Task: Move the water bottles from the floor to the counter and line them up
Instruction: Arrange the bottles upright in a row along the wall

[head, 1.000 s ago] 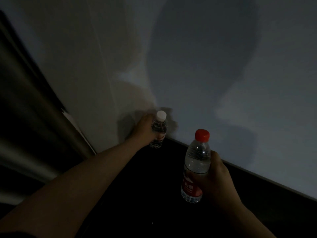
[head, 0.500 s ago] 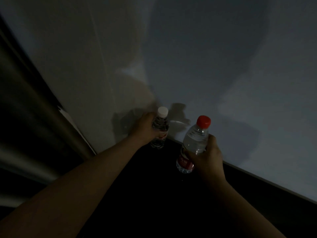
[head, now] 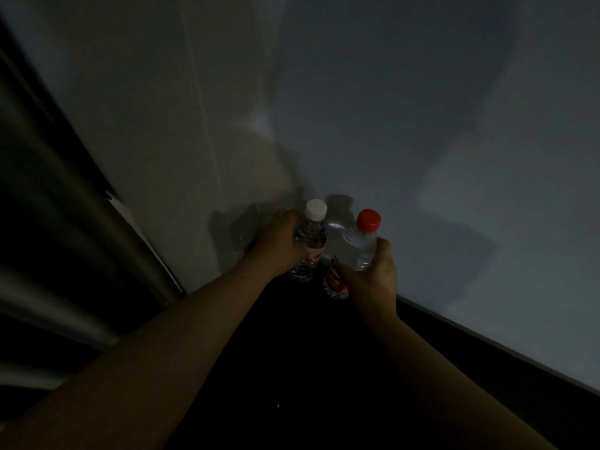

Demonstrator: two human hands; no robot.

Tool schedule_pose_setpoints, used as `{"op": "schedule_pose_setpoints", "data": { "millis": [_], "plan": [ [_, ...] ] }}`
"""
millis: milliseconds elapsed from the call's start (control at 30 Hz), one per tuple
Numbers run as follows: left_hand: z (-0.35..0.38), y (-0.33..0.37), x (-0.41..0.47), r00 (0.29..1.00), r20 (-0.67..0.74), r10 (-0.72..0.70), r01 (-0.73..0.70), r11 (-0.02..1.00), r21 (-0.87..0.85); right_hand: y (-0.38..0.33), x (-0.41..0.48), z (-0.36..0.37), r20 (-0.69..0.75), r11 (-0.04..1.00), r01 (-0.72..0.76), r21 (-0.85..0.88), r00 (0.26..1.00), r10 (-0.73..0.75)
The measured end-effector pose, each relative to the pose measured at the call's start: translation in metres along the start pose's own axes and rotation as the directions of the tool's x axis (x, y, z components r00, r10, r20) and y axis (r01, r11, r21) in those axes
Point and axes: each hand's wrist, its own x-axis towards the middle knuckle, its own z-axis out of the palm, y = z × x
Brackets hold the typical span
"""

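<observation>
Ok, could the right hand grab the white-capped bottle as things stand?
Probably not: it is close, but the right hand is full, gripping the red-capped bottle, and the left hand holds the white-capped bottle.

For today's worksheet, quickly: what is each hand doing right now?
Left hand: grips the white-capped bottle.
Right hand: grips the red-capped bottle.

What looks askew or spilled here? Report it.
Only the red-capped bottle: the right hand holds it tilted, top leaning right, beside the straighter white-capped bottle in the left hand. Both caps are on, and no spill shows on the dark counter.
</observation>
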Motion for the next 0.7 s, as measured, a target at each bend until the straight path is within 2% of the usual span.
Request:
{"op": "schedule_pose_setpoints", "data": {
  "millis": [533,700],
  "plan": [
    [-0.003,0.008,-0.007,0.999,-0.005,-0.039,0.039,0.998,-0.05,0.019,-0.009,0.012,-0.048,0.999,0.0,0.046,0.999,0.002],
    [0.0,0.009,-0.01,0.998,-0.014,-0.068,0.067,0.995,-0.068,0.014,-0.01,0.01,-0.041,0.995,-0.066,0.072,0.997,0.069]
  ]
}}
